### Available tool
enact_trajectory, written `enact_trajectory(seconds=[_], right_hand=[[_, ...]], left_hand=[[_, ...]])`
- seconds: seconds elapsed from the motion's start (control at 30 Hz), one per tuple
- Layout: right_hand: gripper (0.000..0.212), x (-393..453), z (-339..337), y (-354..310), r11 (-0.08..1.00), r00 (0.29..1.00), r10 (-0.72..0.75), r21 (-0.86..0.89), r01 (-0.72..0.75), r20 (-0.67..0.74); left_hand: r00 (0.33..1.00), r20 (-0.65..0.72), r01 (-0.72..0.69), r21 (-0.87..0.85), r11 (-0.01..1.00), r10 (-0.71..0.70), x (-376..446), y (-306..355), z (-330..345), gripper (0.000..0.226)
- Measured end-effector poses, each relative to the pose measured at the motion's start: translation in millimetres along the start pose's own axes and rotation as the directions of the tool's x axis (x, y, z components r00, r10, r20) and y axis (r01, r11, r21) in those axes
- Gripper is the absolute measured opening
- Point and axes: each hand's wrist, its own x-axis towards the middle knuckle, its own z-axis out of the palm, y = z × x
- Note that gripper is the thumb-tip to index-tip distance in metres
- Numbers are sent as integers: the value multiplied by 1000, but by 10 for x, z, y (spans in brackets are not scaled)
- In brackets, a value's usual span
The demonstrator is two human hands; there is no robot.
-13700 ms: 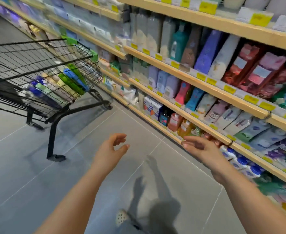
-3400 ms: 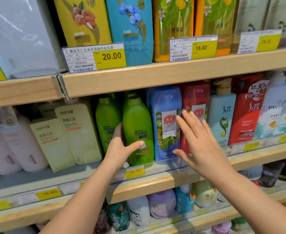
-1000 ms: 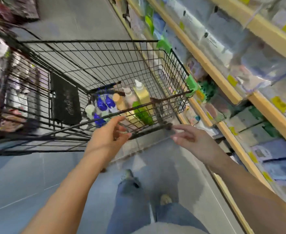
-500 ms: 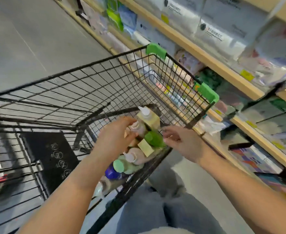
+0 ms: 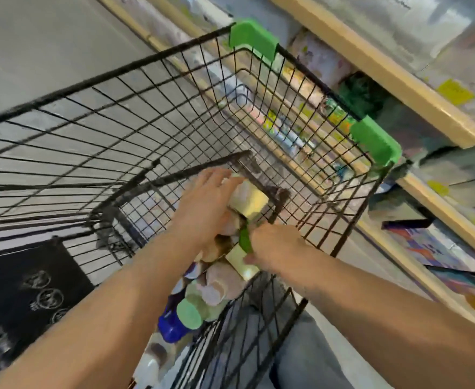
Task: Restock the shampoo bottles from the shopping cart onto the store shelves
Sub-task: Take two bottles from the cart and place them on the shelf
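- Left hand [image 5: 202, 209]: fingers laid over a pale yellow bottle [image 5: 249, 203]; whether they curl round it cannot be told.
- Right hand [image 5: 275, 245]: fingers curled round a green bottle [image 5: 244, 239].
- Both bottles lie among others in the shopping cart [image 5: 301, 66], beside the store shelves [image 5: 399, 80].

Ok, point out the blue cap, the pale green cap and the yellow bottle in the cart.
blue cap [image 5: 171, 328]: head view, its rounded side.
pale green cap [image 5: 189, 314]: head view, its flat round top.
yellow bottle [image 5: 251, 202]: head view, its pale yellow body beside the left hand [image 5: 202, 209].
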Motion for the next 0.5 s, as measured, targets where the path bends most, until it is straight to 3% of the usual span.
enact_trajectory(seconds=[0.1,0.3,0.5], right_hand=[[50,174,77,-25,999,1000,-13,-35,13,6],[50,345,69,65,996,987,-20,-77,33,162],[44,315,-107,363,996,989,-60,-61,69,134]], left_hand=[[998,32,-50,8,999,49,198,-28,60,63],[983,127,-132,2,991,131,480,-20,202,54],[993,101,-67,9,998,66,624,82,186,49]])
